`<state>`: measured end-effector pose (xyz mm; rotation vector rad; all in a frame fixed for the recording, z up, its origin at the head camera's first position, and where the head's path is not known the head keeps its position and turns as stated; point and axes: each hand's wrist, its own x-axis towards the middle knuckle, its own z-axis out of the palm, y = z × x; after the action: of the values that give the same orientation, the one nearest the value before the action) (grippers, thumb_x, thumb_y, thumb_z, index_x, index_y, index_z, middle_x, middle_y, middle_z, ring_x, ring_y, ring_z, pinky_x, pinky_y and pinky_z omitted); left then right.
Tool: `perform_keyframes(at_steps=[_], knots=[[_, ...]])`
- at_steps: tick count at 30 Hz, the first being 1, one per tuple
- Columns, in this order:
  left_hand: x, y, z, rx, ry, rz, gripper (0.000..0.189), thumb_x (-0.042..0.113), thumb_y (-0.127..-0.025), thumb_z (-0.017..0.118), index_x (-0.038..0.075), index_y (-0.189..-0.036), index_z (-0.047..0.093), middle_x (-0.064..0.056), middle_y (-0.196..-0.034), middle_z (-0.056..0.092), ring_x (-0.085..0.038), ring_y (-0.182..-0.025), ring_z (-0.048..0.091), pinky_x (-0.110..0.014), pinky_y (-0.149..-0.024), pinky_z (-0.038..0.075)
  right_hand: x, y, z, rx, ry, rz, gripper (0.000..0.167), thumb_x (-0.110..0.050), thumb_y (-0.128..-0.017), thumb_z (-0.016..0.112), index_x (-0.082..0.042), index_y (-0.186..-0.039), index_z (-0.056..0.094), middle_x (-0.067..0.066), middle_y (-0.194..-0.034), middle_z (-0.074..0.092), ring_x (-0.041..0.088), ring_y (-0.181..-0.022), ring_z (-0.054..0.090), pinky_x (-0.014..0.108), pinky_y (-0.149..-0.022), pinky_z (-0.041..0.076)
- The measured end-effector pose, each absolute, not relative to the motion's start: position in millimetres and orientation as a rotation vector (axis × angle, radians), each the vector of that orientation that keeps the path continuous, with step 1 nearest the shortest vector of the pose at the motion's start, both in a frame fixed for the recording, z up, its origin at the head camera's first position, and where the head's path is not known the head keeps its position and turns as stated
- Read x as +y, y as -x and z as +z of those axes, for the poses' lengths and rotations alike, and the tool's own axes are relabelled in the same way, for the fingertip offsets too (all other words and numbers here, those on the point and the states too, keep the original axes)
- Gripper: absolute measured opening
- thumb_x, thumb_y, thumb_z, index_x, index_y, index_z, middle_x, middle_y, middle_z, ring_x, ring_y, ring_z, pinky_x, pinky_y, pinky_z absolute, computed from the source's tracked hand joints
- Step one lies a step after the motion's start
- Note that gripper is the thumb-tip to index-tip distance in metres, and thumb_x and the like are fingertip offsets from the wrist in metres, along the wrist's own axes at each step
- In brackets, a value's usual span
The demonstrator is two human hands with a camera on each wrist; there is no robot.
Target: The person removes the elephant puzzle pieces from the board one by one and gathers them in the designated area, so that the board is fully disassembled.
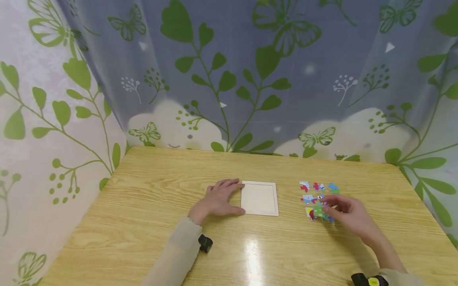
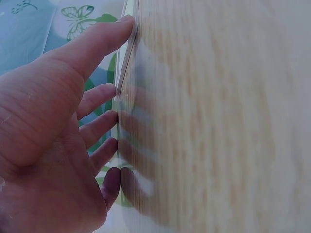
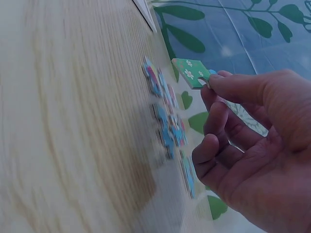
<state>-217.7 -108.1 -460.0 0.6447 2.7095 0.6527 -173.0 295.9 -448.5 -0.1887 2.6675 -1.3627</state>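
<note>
A square, light wooden puzzle tray with a raised rim lies on the table. My left hand rests at its left side, the index finger and thumb touching the rim and the other fingers spread on the tabletop. In the left wrist view, the left hand shows its fingers apart and fairly straight. My right hand pinches a green puzzle piece with white flowers between thumb and index finger, lifted above the table. Below it lie several colourful puzzle pieces in rough rows, some partly hidden by the hand.
The wooden table reaches back to a curtain printed with leaves and butterflies. A similar pale curtain hangs along the left side. Black wrist straps are on both forearms. Light reflects off the table's front middle.
</note>
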Motion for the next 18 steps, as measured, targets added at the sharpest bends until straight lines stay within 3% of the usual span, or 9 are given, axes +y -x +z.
perform_keyframes(at_steps=[18], knots=[[-109,219,-462,2.713,-0.655,0.661,0.081,0.052,-0.088,0.072,0.025,-0.158,0.041,-0.002,-0.170,0.027,-0.036,-0.156,0.024,-0.065,-0.114,0.027,351,165,-453,2.725,0.159,-1.260,0.034,-0.026,-0.101,0.066,-0.003,-0.125,0.067,-0.016,-0.094,0.068,0.008,-0.077,0.062,0.026,-0.063,0.046]])
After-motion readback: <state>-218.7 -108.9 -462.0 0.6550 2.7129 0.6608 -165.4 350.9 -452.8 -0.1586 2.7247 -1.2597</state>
